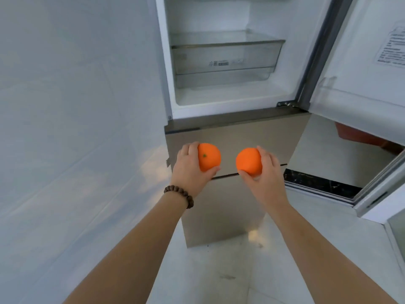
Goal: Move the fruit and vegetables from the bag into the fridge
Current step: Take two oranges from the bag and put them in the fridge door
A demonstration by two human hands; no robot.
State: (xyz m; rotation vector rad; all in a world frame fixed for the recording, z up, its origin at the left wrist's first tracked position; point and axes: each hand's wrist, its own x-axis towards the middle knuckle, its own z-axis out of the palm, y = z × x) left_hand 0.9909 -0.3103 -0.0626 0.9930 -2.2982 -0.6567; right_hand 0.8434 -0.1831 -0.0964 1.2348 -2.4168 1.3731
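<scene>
The left hand [188, 166] curls around one orange [209, 156] and the right hand [266, 172] around another orange [248, 160], probably to save one trip. The open fridge [225, 95], at twelve o'clock, shows a clear drawer [225, 55]. No bag is visible.

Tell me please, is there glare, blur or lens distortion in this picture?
Head view: wide-angle bending curves the fridge edges; soft glare patches on the floor; the door label is too blurred to read; both oranges, left and right, look fairly sharp.
</scene>
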